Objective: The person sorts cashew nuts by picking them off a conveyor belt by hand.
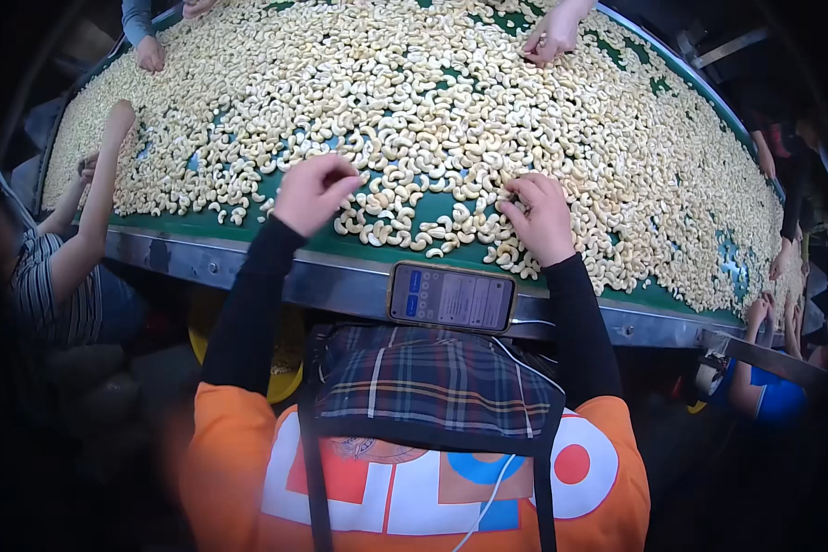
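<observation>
Cream-coloured cashew nuts (405, 138) lie in a thick spread over the green belt (432, 208). Just above the near part of the nuts is my left hand (315, 193), fingers curled and thumb held apart from them; I see nothing between them. My right hand (540, 219) reaches in among the cashews on the right, its bent fingers and thumb separated by a small gap. Its fingertips are at the nuts, and no held nut is visible. Bare green belt shows in patches between my hands.
A phone (452, 296) with a cable rests against the metal edge (340, 284) before me. A yellow container (286, 381) stands below left. Other people's hands work at the far side, such as one hand (552, 35), and at the left, such as another hand (120, 115).
</observation>
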Available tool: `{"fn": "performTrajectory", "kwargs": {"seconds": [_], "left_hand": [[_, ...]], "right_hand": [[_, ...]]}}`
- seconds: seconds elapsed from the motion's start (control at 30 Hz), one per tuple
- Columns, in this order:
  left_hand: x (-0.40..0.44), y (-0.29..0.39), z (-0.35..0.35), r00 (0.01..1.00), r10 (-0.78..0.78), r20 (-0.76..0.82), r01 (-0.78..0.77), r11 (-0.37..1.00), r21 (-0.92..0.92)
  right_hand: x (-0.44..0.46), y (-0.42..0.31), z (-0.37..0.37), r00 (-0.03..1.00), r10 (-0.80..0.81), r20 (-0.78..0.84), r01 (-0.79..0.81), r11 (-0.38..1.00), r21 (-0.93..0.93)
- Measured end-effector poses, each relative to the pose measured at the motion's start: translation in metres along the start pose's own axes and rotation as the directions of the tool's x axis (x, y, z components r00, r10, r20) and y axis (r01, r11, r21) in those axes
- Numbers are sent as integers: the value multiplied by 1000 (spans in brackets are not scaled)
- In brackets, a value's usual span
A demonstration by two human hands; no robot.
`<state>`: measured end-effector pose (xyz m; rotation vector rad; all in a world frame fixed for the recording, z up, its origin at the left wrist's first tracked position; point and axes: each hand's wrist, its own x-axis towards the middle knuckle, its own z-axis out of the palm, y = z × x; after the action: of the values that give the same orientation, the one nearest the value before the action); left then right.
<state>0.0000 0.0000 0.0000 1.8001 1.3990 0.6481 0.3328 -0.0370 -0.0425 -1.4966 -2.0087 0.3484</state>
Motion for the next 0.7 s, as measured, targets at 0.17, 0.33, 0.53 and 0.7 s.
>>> {"fn": "performTrajectory", "kwargs": {"seconds": [0.17,0.33,0.53,0.7], "left_hand": [[60,3,63,965,254,-67,-250,966,69],[73,-4,79,890,455,44,-437,819,371],[35,0,43,956,72,284,-119,982,150],[15,-57,11,984,-94,153,165,805,-570]], "right_hand": [[2,-20,-7,987,100,123,-91,993,-70],[17,-41,11,997,50,66,-48,998,-43],[20,-55,33,998,-34,-52,29,996,-87],[-1,-61,34,983,138,120,-130,989,-72]]}}
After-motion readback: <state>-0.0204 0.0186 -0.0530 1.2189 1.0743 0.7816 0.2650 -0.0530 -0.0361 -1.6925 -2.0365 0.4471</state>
